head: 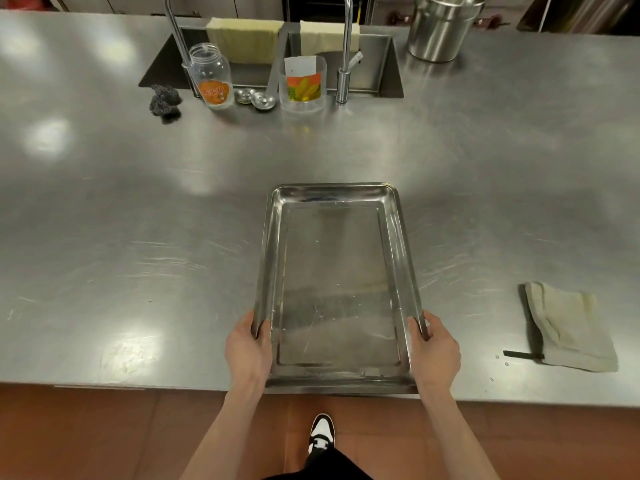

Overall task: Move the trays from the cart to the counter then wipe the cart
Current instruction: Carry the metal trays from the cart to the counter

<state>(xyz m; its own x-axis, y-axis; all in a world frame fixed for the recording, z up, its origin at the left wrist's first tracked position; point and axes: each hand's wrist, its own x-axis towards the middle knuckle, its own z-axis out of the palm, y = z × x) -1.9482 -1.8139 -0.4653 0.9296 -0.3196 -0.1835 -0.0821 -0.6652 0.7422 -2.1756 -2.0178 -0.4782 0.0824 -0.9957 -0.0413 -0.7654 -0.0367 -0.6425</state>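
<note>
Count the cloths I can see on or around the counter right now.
3: one folded grey cloth lies on the counter right of the tray; two pale cloths hang over the sink's far edge. Others may be out of view.

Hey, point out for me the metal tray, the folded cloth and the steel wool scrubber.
metal tray [334, 282], head view, on its flat bare bottom.
folded cloth [571, 327], head view, on the middle of its top fold.
steel wool scrubber [165, 100], head view, on the dark wad's center.

A commercial kitchen: broad stainless steel counter [138, 202], sunken double sink [377, 64], tall steel pot [440, 29].
</note>
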